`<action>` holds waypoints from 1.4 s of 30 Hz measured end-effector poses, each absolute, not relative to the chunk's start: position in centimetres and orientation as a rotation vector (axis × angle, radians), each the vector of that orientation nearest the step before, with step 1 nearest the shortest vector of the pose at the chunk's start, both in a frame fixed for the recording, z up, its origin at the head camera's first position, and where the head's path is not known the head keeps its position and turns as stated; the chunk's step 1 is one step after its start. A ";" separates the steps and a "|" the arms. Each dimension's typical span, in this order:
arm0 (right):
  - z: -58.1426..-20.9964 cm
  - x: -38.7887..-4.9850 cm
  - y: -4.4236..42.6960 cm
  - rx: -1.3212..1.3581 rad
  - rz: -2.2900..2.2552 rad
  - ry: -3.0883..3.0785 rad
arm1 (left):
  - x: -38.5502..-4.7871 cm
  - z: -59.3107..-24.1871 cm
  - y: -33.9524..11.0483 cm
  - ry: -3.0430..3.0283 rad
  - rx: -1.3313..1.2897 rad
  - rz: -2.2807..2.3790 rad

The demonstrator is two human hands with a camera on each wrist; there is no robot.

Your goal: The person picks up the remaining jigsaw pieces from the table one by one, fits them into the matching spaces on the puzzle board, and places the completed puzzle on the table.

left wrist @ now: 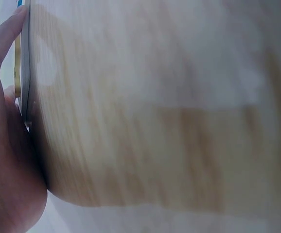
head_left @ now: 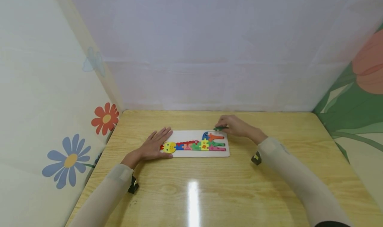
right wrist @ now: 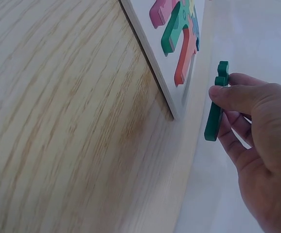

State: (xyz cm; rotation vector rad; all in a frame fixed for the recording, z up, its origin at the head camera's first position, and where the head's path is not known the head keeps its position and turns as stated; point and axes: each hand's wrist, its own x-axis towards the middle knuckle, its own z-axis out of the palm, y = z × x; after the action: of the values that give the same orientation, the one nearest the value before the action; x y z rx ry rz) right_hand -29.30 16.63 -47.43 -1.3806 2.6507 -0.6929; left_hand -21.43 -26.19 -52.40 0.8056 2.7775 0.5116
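A white puzzle board (head_left: 187,133) lies flat on the table, bearing a colourful giraffe puzzle (head_left: 195,145) with a yellow head at left and legs at right. Across the board's left end rests my left hand (head_left: 151,146), fingers spread and straight, beside the giraffe's head. In the left wrist view its thumb touches the board's edge (left wrist: 26,63). My right hand (head_left: 236,125) pinches a green puzzle piece (right wrist: 215,114) between thumb and fingers. It holds the piece above the board's far right corner, apart from the orange leg piece (right wrist: 183,60).
The board lies on a light wooden table (head_left: 167,187). A white backdrop (head_left: 191,54) rises behind the table's far edge, and flower-printed panels (head_left: 70,160) stand at both sides. A small dark wrist device (head_left: 256,158) hangs under the right sleeve, another (head_left: 133,184) by the left.
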 end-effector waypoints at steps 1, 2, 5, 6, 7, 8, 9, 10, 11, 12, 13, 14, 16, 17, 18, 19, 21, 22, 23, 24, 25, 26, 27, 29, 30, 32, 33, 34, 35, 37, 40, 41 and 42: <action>-47.4 -29.3 16.6 -1.377 -0.689 2.651 | -21.5 -52.4 -26.2 2.778 0.806 0.512; -47.4 -29.3 16.5 -1.377 -0.689 2.650 | -21.5 -52.4 -26.2 2.777 0.806 0.510; -47.4 -29.3 16.3 -1.371 -0.694 2.642 | -21.6 -52.3 -26.2 2.776 0.809 0.502; -47.4 -29.3 16.2 -1.373 -0.696 2.639 | -21.6 -52.3 -26.2 2.775 0.809 0.499; -47.3 -29.3 16.1 -1.376 -0.696 2.636 | -21.6 -52.3 -26.2 2.774 0.807 0.498; -47.4 -29.4 16.0 -1.378 -0.696 2.632 | -21.6 -52.2 -26.2 2.772 0.806 0.499; -47.4 -29.4 15.9 -1.382 -0.698 2.629 | -21.6 -52.2 -26.2 2.772 0.806 0.502; -47.4 -29.5 15.9 -1.386 -0.698 2.626 | -21.6 -52.2 -26.2 2.773 0.804 0.504; -47.4 -29.5 15.8 -1.391 -0.700 2.622 | -21.6 -52.2 -26.2 2.770 0.799 0.502; -47.5 -29.5 15.7 -1.394 -0.702 2.618 | -21.6 -52.2 -26.2 2.770 0.798 0.507; -47.5 -29.6 15.6 -1.395 -0.703 2.615 | -21.6 -52.3 -26.2 2.770 0.797 0.511; -47.6 -29.6 15.5 -1.396 -0.702 2.614 | -21.6 -52.2 -26.2 2.771 0.798 0.515; -47.6 -29.6 15.3 -1.394 -0.699 2.614 | -21.5 -52.2 -26.2 2.771 0.800 0.518; -47.6 -29.6 15.2 -1.392 -0.698 2.614 | -21.5 -52.2 -26.2 2.771 0.800 0.519; -47.7 -29.6 15.1 -1.390 -0.693 2.615 | -21.5 -52.2 -26.2 2.771 0.802 0.522; -47.7 -29.7 15.0 -1.390 -0.687 2.615 | -21.5 -52.2 -26.2 2.771 0.804 0.523; -47.8 -29.6 14.9 -1.383 -0.678 2.613 | -21.5 -52.2 -26.2 2.771 0.806 0.526; -47.8 -29.6 14.8 -1.380 -0.672 2.613 | -21.5 -52.2 -26.2 2.771 0.805 0.525; -47.8 -29.6 14.7 -1.379 -0.669 2.612 | -21.5 -52.3 -26.2 2.772 0.805 0.525; -47.8 -29.6 14.6 -1.376 -0.664 2.612 | -21.5 -52.3 -26.2 2.772 0.804 0.524; -47.8 -29.6 14.5 -1.372 -0.662 2.611 | -21.5 -52.3 -26.2 2.772 0.803 0.521; -47.8 -29.6 14.5 -1.367 -0.663 2.610 | -21.5 -52.3 -26.2 2.771 0.802 0.520; -47.8 -29.6 14.4 -1.363 -0.667 2.608 | -21.5 -52.3 -26.2 2.773 0.800 0.516; -47.8 -29.5 14.2 -1.358 -0.681 2.602 | -21.5 -52.3 -26.2 2.771 0.798 0.519; -47.8 -29.5 14.2 -1.354 -0.683 2.601 | -21.5 -52.3 -26.2 2.771 0.796 0.518; -47.9 -29.5 14.0 -1.341 -0.692 2.594 | -21.4 -52.3 -26.2 2.771 0.797 0.519; -47.9 -29.5 13.9 -1.335 -0.695 2.590 | -21.4 -52.3 -26.2 2.770 0.797 0.521; -48.0 -29.5 13.8 -1.331 -0.695 2.587 | -21.4 -52.3 -26.2 2.769 0.797 0.521; -48.0 -29.5 13.8 -1.325 -0.695 2.582 | -21.4 -52.3 -26.2 2.770 0.796 0.520; -48.1 -29.5 13.7 -1.315 -0.691 2.575 | -21.4 -52.3 -26.2 2.773 0.799 0.517; -48.2 -29.6 13.6 -1.316 -0.683 2.569 | -21.4 -52.3 -26.2 2.775 0.800 0.519; -48.3 -29.7 13.6 -1.315 -0.678 2.569 | -21.4 -52.3 -26.2 2.776 0.801 0.522; -48.3 -29.7 13.5 -1.316 -0.674 2.570 | -21.4 -52.3 -26.2 2.776 0.801 0.522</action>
State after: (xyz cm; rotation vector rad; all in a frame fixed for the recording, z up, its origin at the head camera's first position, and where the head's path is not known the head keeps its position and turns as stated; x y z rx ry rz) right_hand -29.70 13.54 -48.34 -1.3162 2.5703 -0.6737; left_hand -21.39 -26.17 -52.29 0.8012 2.7756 0.5221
